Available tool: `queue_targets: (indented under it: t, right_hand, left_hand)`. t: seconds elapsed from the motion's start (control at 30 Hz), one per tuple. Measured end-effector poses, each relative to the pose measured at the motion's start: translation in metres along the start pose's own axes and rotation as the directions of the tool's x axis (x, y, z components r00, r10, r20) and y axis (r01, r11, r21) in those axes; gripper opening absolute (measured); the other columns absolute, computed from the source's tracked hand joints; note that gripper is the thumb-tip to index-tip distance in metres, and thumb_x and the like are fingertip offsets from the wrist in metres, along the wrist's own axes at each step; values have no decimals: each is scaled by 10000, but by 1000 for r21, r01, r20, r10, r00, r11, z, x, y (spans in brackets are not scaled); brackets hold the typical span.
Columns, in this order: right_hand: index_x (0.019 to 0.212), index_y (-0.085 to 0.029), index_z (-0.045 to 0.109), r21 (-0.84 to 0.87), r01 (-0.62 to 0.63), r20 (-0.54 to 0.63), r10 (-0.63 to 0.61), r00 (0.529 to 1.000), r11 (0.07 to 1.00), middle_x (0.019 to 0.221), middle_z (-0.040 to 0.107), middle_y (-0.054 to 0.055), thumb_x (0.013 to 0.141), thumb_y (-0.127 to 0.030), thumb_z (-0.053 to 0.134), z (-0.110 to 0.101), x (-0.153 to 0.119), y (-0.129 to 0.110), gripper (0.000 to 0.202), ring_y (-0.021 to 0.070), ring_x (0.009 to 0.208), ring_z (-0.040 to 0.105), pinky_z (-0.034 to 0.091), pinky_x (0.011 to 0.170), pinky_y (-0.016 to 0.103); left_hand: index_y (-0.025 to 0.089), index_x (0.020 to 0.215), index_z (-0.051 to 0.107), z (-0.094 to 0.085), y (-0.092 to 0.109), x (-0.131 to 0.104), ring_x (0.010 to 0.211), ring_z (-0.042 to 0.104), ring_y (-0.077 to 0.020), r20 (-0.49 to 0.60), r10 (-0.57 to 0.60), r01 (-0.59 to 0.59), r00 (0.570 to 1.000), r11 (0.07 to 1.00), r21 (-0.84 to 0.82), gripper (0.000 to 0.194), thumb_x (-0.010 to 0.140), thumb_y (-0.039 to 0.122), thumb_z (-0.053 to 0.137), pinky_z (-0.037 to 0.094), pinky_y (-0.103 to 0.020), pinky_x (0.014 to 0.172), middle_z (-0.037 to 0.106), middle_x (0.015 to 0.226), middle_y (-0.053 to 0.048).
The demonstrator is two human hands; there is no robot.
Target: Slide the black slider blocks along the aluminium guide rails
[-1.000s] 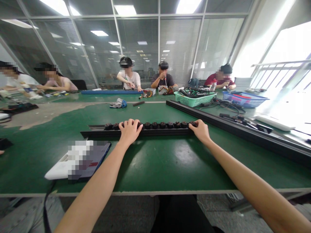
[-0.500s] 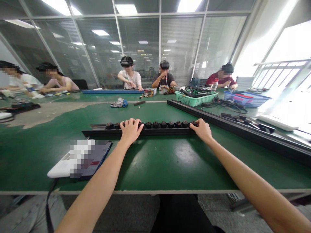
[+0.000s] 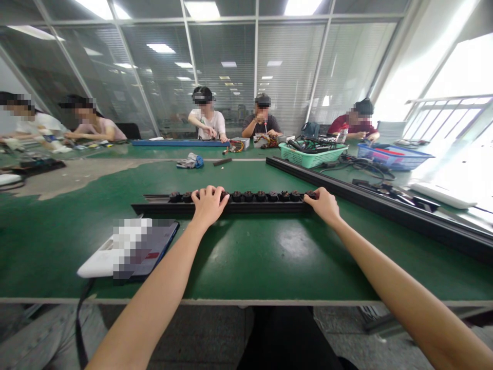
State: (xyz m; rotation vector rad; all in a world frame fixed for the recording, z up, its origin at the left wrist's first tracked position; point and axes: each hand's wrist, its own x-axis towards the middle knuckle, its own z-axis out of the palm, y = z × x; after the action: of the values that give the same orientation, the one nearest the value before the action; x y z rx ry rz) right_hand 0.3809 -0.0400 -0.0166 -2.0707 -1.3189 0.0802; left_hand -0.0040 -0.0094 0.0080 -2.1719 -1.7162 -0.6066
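Note:
A black channel [image 3: 246,207] lies crosswise in front of me on the green table, with a row of round black socket-like modules [image 3: 261,196] along it. My left hand [image 3: 209,205] is curled over the row left of its middle, its fingers over several modules and its thumb on the near side. What its fingertips touch underneath is hidden. At the row's right end my right hand [image 3: 325,204] has thumb and fingers closed round the last black module [image 3: 310,195]. The channel's left end extends past the modules.
A tablet-like device [image 3: 162,246] with a white device [image 3: 100,257] on it lies at the near left. One long black profile [image 3: 365,198] runs diagonally on the right. Behind are a green basket [image 3: 308,156], a blue basket [image 3: 393,159], a glove [image 3: 190,161] and people working.
The view has tilted and shifted slightly. My right hand stays at the right end of the row, its fingers slightly shifted; my left hand keeps its place over the modules.

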Motion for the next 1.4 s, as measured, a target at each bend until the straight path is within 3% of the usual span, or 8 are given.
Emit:
queue_targets:
  t: [1.4]
  right_hand:
    - [993,-238,645,-18,-11,-24,10,1000,1000,977,723,94,815,-534,656,-3,10,13,346,272,912,665,478,756,348]
  left_hand:
    - [269,1237,628,1,0,0,1202,510,-342,-1,-3,3,1000,1000,-4,368,1044,490,405,268,-567,1114,595,1257,-132]
